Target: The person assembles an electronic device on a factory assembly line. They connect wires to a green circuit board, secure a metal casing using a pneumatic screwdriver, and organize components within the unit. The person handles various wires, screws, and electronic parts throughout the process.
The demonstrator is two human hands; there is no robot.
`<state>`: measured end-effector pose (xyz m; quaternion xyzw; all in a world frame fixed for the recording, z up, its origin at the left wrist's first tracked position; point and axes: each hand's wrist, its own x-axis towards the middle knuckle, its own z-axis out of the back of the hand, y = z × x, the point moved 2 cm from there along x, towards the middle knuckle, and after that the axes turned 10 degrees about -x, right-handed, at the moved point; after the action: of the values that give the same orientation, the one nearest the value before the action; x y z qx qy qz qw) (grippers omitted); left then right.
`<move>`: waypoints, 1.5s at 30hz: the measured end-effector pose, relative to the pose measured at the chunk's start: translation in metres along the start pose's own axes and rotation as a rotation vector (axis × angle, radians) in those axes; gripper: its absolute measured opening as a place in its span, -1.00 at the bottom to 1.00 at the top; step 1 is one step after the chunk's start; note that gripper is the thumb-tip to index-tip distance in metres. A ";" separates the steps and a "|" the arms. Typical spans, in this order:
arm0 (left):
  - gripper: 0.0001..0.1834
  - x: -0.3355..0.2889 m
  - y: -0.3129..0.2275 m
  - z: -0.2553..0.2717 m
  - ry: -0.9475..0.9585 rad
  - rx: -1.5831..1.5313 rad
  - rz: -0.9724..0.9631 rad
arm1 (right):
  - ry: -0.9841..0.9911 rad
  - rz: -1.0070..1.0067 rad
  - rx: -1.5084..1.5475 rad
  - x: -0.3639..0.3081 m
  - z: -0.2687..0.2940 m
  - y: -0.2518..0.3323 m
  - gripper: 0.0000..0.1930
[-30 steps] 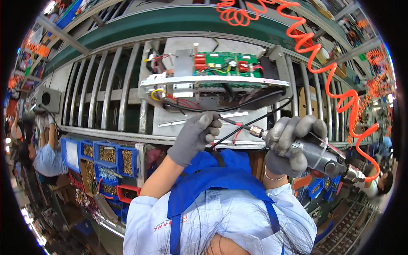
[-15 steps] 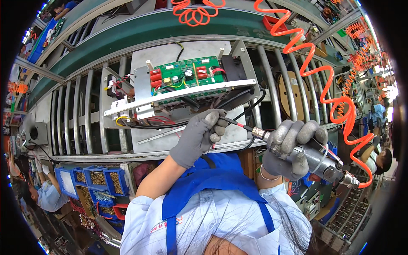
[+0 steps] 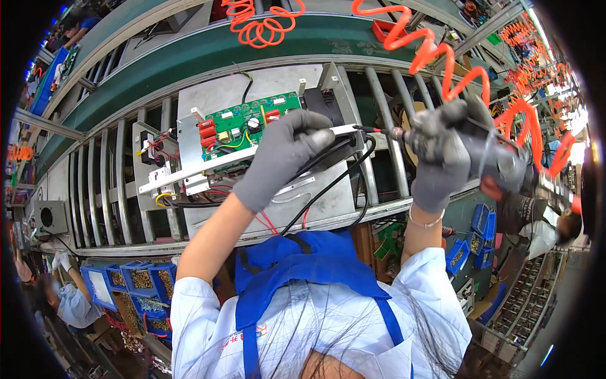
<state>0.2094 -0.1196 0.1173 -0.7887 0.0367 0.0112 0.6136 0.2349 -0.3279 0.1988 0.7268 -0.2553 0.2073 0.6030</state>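
Note:
My left hand [image 3: 284, 151], in a grey glove, is closed around the right part of a white metal rail [image 3: 233, 158] along the near side of an open metal chassis. Inside the chassis lies a green circuit board [image 3: 237, 126] with red and white components. My right hand [image 3: 439, 148], gloved too and smeared by motion, grips a grey air screwdriver [image 3: 499, 161] held level. Its dark bit [image 3: 369, 129] points left, with the tip at the rail's right end; whether it touches a screw there is hidden. Black cables [image 3: 322, 202] hang below the rail.
The chassis sits on a pale board [image 3: 341, 196] across a roller conveyor [image 3: 113, 183]. An orange coiled air hose [image 3: 451, 69] runs behind the screwdriver. Blue bins of small fasteners [image 3: 142, 278] stand at lower left, other blue bins [image 3: 480, 234] at right. Other people work at both sides.
My left hand has left the screwdriver bit and moved up onto the white rail. My right hand has carried the screwdriver up and right, bringing its tip to the rail's right end.

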 end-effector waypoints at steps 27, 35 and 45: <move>-0.65 0.032 0.029 0.016 0.156 0.984 -0.340 | 0.291 -0.091 -0.149 0.050 -0.036 -0.054 -0.70; -0.58 0.024 0.011 0.015 0.029 0.685 -0.427 | 0.259 -0.176 -0.109 0.049 -0.034 -0.025 -0.61; -0.57 -0.144 0.107 0.061 -0.408 -1.273 0.329 | 0.280 -0.464 0.355 -0.032 -0.050 0.001 -0.43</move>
<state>0.0594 -0.0797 0.0082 -0.9618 0.0261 0.2720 0.0157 0.2098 -0.2750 0.1893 0.8238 0.0428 0.2038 0.5272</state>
